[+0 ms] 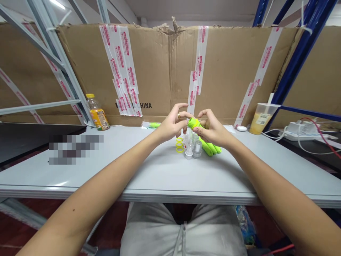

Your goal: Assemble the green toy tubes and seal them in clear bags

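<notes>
My right hand (209, 128) is closed around a lime-green plastic piece with a ribbed, threaded-looking end (194, 123), held above the table. Just left of that end is my left hand (177, 122), its fingers bent but apart; I see nothing held in it. Below the hands, small clear plastic containers (197, 149) stand close together. Yellow rings (179, 145) lie at their left. Long lime-green pieces with rounded ends (211, 147) lie to their right, partly hidden by my right hand.
Behind the left hand lies a clear packet with something green (153, 125). A juice bottle (98, 113) stands at the back left, a plastic cup of yellow drink (262, 119) at the back right. Beside the cup are a white oval object (242, 128) and a power strip (299, 131). Cardboard (160, 71) walls the rear.
</notes>
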Tool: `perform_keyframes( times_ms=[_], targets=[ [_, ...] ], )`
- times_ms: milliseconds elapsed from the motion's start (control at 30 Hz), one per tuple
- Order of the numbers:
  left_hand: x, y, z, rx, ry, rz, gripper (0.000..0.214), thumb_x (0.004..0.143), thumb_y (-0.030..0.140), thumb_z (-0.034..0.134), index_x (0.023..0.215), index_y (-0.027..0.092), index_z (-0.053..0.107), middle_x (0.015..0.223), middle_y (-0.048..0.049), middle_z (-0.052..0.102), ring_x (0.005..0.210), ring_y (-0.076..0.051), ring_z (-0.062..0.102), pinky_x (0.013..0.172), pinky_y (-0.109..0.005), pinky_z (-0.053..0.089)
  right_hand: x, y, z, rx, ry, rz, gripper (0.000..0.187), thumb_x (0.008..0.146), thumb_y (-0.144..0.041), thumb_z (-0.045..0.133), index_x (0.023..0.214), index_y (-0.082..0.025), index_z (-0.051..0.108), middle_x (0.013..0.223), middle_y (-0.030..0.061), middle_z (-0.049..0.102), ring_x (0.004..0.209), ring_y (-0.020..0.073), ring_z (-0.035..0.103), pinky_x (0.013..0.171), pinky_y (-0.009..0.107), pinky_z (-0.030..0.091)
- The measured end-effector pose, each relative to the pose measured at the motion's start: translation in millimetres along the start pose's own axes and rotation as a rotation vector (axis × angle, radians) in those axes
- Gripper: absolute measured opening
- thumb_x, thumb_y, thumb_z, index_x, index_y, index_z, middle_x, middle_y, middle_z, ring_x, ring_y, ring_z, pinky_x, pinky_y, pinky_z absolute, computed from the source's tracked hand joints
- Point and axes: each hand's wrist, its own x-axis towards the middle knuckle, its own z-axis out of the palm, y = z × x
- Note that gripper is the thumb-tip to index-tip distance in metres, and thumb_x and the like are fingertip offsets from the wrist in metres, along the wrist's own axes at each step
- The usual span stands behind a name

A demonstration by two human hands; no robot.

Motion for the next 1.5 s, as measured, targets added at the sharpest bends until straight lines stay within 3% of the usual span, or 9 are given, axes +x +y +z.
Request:
perform_keyframes(
  times_ms=[167, 300, 467, 667, 933, 1167, 1500],
  targets=[
    [-2.5, -0.6, -0.8, -0.065, 0.003, 0.016, 0.053, 0.079, 0.032, 0.069, 0.125, 0.022, 0.044, 0.099, -0.0023, 0.057, 0.063, -0.009, 0.056, 0.044, -0.020, 0.047, -0.7, -9.6, -0.9, 0.090, 0.009, -0.014, 0.048, 0.085, -0.051, 0.070, 0.104, -0.027, 0.033, 0.063, -0.0100, 0.051, 0.043, 0.0066, 0.038, 0.041, 0.019, 0.028],
    [-3.8, -1.4, 0.2, -0.012, -0.013, 0.064, 0.048, 0.080, 0.037, 0.074, 0.120, 0.020, 0.054, 0.107, -0.0070, 0.059, 0.073, -0.011, 0.060, 0.049, -0.019, 0.049, -2.2, -16.2, -4.6, 0.170, -0.008, 0.028, 0.045, 0.085, -0.050, 0.070, 0.103, -0.027, 0.036, 0.061, -0.0100, 0.050, 0.042, 0.0080, 0.040, 0.039, 0.020, 0.030],
    [-4.9, -0.6, 10.5, 0.048, -0.018, 0.141, 0.048, 0.079, 0.038, 0.077, 0.117, 0.017, 0.056, 0.101, -0.0074, 0.064, 0.076, -0.012, 0.062, 0.053, -0.019, 0.051, -3.7, -16.6, -4.3, 0.291, -0.050, 0.088, 0.028, 0.093, -0.044, 0.060, 0.102, -0.026, 0.041, 0.068, -0.0050, 0.056, 0.044, 0.0097, 0.044, 0.039, 0.021, 0.032],
    [-4.2, 3.5, 11.5, -0.016, -0.032, 0.085, 0.050, 0.078, 0.045, 0.078, 0.114, 0.016, 0.060, 0.092, -0.0058, 0.066, 0.070, -0.013, 0.063, 0.053, -0.022, 0.051, -3.0, -15.4, -1.9, 0.310, -0.075, 0.108, 0.025, 0.092, -0.041, 0.059, 0.102, -0.025, 0.042, 0.069, -0.0047, 0.057, 0.043, 0.0098, 0.045, 0.039, 0.022, 0.033],
    [-2.1, -1.1, 17.5, 0.010, -0.050, 0.097, 0.045, 0.075, 0.044, 0.081, 0.103, 0.015, 0.059, 0.087, -0.0036, 0.063, 0.071, -0.012, 0.061, 0.054, -0.021, 0.049, -3.2, -16.2, 5.2, 0.345, -0.053, 0.229, 0.023, 0.091, -0.043, 0.054, 0.098, -0.027, 0.038, 0.063, -0.0071, 0.053, 0.037, 0.0078, 0.032, 0.033, 0.018, 0.023],
    [-3.4, 4.1, 13.5, -0.033, -0.065, 0.098, 0.048, 0.081, 0.045, 0.075, 0.116, 0.016, 0.060, 0.091, -0.0049, 0.064, 0.066, -0.010, 0.059, 0.057, -0.025, 0.052, -2.3, -23.2, 3.3, 0.427, -0.074, 0.225, 0.018, 0.090, -0.040, 0.047, 0.096, -0.026, 0.039, 0.061, -0.0066, 0.052, 0.039, 0.0087, 0.032, 0.036, 0.019, 0.026],
    [-5.4, 6.3, 16.0, 0.013, -0.063, 0.082, 0.046, 0.081, 0.041, 0.075, 0.116, 0.015, 0.060, 0.094, -0.0062, 0.063, 0.071, -0.010, 0.058, 0.056, -0.021, 0.049, -0.7, -23.4, 3.8, 0.397, -0.084, 0.298, 0.019, 0.084, -0.042, 0.043, 0.089, -0.025, 0.037, 0.055, -0.0060, 0.048, 0.035, 0.0088, 0.028, 0.032, 0.020, 0.023]
  ],
)
